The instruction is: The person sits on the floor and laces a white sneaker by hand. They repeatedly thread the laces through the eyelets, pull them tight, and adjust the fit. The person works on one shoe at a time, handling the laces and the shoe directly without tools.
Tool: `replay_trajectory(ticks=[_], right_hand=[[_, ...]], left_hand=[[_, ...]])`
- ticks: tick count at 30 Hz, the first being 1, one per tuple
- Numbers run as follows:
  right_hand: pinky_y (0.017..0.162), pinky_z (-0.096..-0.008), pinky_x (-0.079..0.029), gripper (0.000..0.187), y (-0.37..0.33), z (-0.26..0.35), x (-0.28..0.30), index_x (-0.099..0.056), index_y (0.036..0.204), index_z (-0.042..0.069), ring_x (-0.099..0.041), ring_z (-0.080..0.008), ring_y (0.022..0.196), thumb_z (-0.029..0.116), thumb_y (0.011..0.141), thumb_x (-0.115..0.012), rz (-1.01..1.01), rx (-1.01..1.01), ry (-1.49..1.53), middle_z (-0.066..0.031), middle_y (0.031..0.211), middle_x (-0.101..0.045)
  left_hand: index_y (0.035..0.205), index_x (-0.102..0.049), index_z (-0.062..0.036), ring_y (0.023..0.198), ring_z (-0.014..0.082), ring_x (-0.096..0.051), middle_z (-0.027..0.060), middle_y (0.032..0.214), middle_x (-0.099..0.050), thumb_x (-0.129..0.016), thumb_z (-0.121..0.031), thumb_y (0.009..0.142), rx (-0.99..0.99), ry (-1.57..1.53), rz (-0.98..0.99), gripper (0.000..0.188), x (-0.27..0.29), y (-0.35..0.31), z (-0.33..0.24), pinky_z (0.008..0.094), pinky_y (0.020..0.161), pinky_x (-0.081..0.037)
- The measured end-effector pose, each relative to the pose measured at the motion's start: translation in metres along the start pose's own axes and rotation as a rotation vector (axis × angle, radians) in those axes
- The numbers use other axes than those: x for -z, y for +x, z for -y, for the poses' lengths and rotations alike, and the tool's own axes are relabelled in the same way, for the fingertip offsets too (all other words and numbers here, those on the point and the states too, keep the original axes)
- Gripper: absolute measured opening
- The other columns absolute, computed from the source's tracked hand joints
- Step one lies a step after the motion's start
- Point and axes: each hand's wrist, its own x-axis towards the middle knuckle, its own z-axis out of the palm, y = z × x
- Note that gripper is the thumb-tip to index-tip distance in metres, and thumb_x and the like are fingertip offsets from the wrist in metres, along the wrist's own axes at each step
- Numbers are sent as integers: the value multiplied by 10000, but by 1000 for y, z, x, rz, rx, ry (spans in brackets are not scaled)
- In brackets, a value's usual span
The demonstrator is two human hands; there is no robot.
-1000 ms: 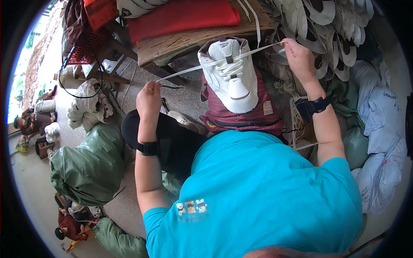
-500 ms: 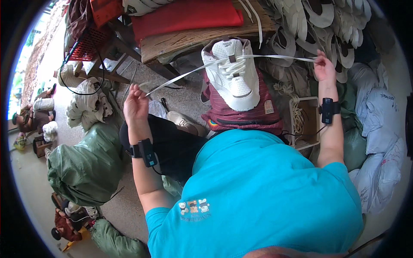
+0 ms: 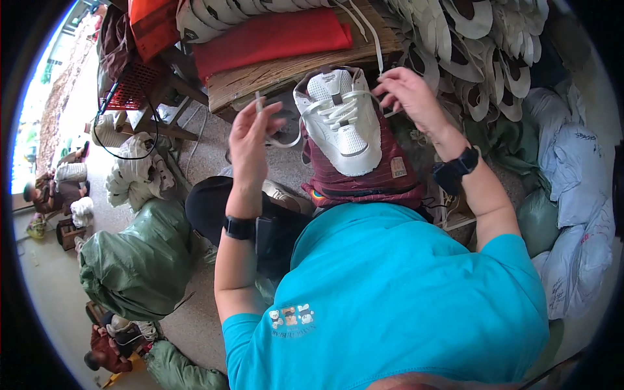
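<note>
The fingers of the left hand (image 3: 249,133) were pinched together on one end of a white shoelace (image 3: 339,116), its tip poking up above them while the slack dipped in a loop back to the shoe. The fingers of the right hand (image 3: 411,96) were bent and close together beside the shoe's collar; whether they had lace between them could not be told. Between the two hands sat a white low-top sneaker (image 3: 351,140) with a mesh tongue and toe, its toe pointing toward the wearer, the lace crisscrossed over its front. It rested on maroon pinstriped cloth (image 3: 370,185), just beyond the hem of a turquoise T-shirt (image 3: 416,279). Each wrist bore a black strapped device (image 3: 455,170). Past the sneaker stood a wooden bench (image 3: 260,77) carrying a folded red cloth (image 3: 273,39) and a row of white shoe uppers (image 3: 227,14). More pale uppers (image 3: 481,49) were massed to the right, above whitish sacks (image 3: 575,188). On the left, a bulging green sack (image 3: 140,253) stood on the floor, and a co-worker in dark red (image 3: 104,348) sat farther off.
</note>
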Motion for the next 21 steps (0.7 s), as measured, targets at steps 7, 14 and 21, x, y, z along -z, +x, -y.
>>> replay_trajectory(ticks=[7,14,21], right_hand=[[571,-230,-460,176,12,15,-14,-617,966,21,-577,-72,649,193,929,-617,121,-53,-357,-8,764,-611],[610,-342,-506,110,14,39,-32,-575,852,27,-649,-207,692,128,819,-604,89,439,-1108,-108,696,-611],[583,-404,-538,193,8,41,-54,-519,943,21,-677,-280,672,125,802,-603,130,709,-1662,-101,694,-641]], left_hand=[[1066,-641,2,639,38,-469,41,879,-676,-536,-182,1018,84,65,100,218,-46,-4,10,188,574,-373],[950,-657,-1,642,44,-503,-1,747,-619,-597,-187,981,137,245,152,197,-42,-5,14,195,592,-394],[860,-655,-6,626,62,-529,-13,702,-596,-634,-171,927,153,322,155,178,-38,5,19,216,567,-406]])
